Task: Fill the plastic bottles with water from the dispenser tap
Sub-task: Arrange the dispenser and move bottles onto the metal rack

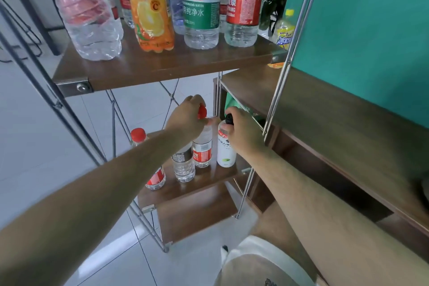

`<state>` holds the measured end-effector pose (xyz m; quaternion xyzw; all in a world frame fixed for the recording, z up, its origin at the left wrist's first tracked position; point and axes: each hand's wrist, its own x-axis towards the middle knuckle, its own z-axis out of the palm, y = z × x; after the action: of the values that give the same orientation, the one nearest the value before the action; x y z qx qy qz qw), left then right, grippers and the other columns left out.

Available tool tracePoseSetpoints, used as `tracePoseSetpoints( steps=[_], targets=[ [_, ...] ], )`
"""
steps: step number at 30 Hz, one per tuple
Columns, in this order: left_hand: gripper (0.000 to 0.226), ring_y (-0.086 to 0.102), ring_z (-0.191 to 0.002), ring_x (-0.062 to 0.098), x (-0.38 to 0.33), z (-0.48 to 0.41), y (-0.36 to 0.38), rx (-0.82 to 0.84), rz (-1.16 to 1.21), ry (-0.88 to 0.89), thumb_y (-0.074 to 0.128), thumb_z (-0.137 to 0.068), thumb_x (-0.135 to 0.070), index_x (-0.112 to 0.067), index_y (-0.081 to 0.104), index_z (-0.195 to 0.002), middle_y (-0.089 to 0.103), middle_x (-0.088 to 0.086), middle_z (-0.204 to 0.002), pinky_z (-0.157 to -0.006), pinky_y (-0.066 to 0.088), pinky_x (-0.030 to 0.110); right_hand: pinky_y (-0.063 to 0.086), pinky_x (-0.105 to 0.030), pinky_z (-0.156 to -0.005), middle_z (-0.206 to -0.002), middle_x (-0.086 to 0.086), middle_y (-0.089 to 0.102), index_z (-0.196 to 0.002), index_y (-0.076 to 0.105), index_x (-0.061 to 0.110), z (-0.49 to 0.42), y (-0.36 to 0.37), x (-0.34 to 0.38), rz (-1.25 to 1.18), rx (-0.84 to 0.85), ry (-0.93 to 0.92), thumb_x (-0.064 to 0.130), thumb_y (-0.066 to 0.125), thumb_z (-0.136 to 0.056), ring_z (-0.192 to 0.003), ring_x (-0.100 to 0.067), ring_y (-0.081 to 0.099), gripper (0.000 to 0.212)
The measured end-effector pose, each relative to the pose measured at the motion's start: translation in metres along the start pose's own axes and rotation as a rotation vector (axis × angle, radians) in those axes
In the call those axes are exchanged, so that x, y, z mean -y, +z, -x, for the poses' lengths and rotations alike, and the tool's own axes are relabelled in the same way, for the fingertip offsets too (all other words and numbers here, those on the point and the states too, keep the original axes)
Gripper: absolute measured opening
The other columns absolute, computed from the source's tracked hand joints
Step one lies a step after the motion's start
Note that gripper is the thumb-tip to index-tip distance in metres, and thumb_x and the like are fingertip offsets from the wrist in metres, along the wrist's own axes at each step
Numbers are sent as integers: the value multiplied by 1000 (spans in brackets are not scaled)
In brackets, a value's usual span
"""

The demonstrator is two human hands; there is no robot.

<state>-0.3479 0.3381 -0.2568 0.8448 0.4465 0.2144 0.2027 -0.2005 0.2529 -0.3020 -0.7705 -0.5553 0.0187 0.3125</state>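
Left hand [188, 116] reaches down, fingers curled round red cap [202, 111] at the top of clear bottle [202, 149] on lower shelf [209, 180]. Right hand [241, 133] just beside it, fingers gripping black cap [229, 119] of upright white bottle [225, 154]. Both arms outstretched.

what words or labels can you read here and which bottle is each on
"美汁源": orange juice bottle, top shelf.
"夫山泉", "纯净水": green-label water bottle.
"山泉", "PRING": red-label water bottle, edge hidden.
Too blurred to read: yellow bottle, white bottle, small red-label bottle on the lower shelf.
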Motion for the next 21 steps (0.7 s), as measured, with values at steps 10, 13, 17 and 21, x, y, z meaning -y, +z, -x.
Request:
tracePoseSetpoints(
  steps=[10, 13, 17, 21],
  targets=[
    [41, 57, -96, 21, -2, -4, 8, 77, -189, 30, 80, -91, -31, -20, 52, -120, 60, 0, -108, -77, 44, 32, 38, -24, -82, -121, -9, 68, -125, 59, 12, -13, 1, -10, -55, 40, 4, 19, 68, -101, -110, -25, 63, 27],
    [40, 57, -91, 20, -4, -2, 11, 79, -260, 60, 78, -92, -33, -21, 50, -117, 59, 0, -103, -74, 44, 31, 39, -20, -83, -128, -7, 69, -129, 60, 14, -15, -1, -12, -78, 105, -34, 11, 67, -101, -114, -25, 65, 28],
    [38, 59, -92, 20, -6, -3, 13, 125, -347, 82, 77, -94, -33, -22, 50, -119, 64, 2, -109, -74, 46, 30, 43, -21, -87, -136, -5, 64, -130, 62, 12, -20, -4, -18, 17, 188, -123, 6, 63, -102, -116, -27, 66, 28],
    [51, 66, -108, 26, -7, -1, 17, 175, -474, 130, 67, -99, -45, -23, 51, -142, 62, 2, -130, -87, 55, 34, 45, -28, -91, -149, -1, 56, -140, 59, 13, -20, -9, -15, 133, 239, -172, 6, 62, -104, -128, -27, 61, 37]
  ],
)
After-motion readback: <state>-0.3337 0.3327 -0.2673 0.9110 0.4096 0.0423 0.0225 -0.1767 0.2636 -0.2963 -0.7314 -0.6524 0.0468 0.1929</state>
